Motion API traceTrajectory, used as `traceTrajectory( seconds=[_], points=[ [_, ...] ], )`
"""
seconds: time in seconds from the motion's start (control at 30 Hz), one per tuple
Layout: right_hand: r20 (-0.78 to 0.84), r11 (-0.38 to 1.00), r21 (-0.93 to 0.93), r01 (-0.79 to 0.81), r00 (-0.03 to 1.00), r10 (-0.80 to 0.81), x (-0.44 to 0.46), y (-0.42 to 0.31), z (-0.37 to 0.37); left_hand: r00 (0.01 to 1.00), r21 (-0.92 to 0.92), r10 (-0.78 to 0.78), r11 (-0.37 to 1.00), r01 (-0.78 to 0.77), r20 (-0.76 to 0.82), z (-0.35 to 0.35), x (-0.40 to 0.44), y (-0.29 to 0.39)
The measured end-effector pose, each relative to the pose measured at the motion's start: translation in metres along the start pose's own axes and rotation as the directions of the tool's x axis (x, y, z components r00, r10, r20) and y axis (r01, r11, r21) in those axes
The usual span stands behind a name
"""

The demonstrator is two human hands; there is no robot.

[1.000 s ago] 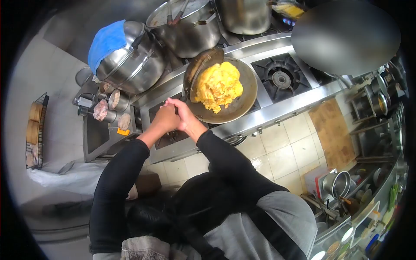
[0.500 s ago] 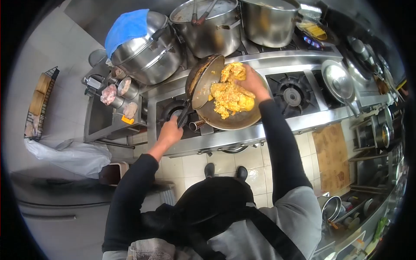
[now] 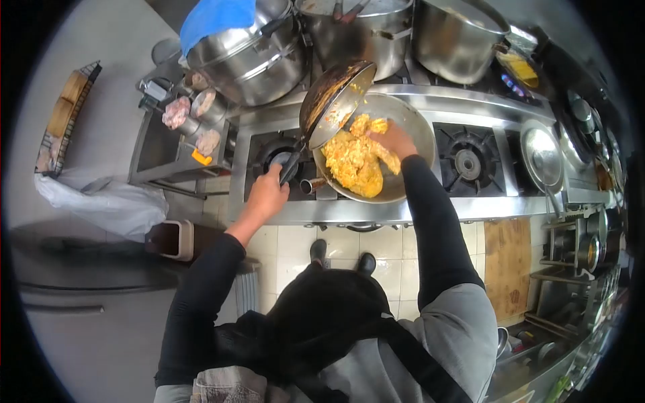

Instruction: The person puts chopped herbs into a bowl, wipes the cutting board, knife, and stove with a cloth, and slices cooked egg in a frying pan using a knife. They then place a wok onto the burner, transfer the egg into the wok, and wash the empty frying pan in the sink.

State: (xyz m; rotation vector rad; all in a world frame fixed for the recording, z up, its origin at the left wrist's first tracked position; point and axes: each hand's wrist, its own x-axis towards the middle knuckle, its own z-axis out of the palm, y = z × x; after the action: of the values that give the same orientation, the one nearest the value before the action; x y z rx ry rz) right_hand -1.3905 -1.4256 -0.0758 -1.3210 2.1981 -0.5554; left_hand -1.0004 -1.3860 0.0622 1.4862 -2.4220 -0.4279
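Observation:
My left hand (image 3: 266, 195) is wrapped around the black handle of a frying pan (image 3: 326, 101). The frying pan is tipped on its side, its inner face towards a larger metal pan (image 3: 390, 106) on the stove. Bits of yellow food cling to its inside. A lumpy yellow omelette (image 3: 355, 164) lies in the larger pan, partly folded. At its right side is my right hand (image 3: 395, 139), closed on the omelette's edge; the fingertips are partly hidden. The larger pan's short tubular handle (image 3: 312, 185) points left, close to my left hand.
Big steel pots (image 3: 460, 40) stand along the back. A bare burner (image 3: 467, 161) lies right of the pan, then a shiny lid-like pan (image 3: 541, 158). Cups with pinkish food (image 3: 176, 113) sit on the left counter. A small flame (image 3: 512, 86) burns at the back right.
The omelette has slumped lower into the larger pan, and my right hand has lowered with it. The frying pan stays tipped in my left hand. The whole view has shifted slightly.

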Motion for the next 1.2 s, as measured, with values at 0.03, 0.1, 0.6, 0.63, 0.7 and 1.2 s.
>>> traceTrajectory(
  seconds=[0.03, 0.1, 0.6, 0.63, 0.7, 1.2],
  points=[
    [0.016, 1.0, -0.009, 0.001, 1.0, -0.001, -0.016, -0.016, -0.015, 1.0, -0.022, 0.016, 1.0, -0.016, -0.003, 0.001, 0.002, -0.001],
    [-0.236, 0.984, -0.154, 0.088, 0.964, -0.123, -0.055, -0.045, -0.027, 0.998, -0.049, -0.045, 0.998, 0.047, 0.034, 0.004, 0.001, -0.005],
    [-0.223, 0.911, -0.09, 0.402, 0.884, -0.412, -0.132, -0.029, 0.021, 0.996, -0.263, 0.067, 0.962, -0.078, -0.05, -0.001, -0.007, -0.03],
    [-0.319, 0.898, 0.043, 0.438, 0.858, -0.403, -0.137, -0.034, 0.017, 0.996, -0.266, 0.055, 0.961, -0.07, -0.066, -0.007, -0.007, -0.03],
    [-0.476, 0.892, 0.106, 0.44, 0.81, -0.342, -0.147, -0.033, 0.005, 0.961, -0.453, -0.003, 0.881, 0.134, 0.278, -0.024, -0.011, -0.031],
    [-0.375, 0.738, 0.66, 0.14, 0.913, 0.162, -0.353, 0.007, 0.106, 0.815, -0.848, 0.231, 0.138, 0.512, 0.531, -0.111, -0.091, -0.205]
  ],
)
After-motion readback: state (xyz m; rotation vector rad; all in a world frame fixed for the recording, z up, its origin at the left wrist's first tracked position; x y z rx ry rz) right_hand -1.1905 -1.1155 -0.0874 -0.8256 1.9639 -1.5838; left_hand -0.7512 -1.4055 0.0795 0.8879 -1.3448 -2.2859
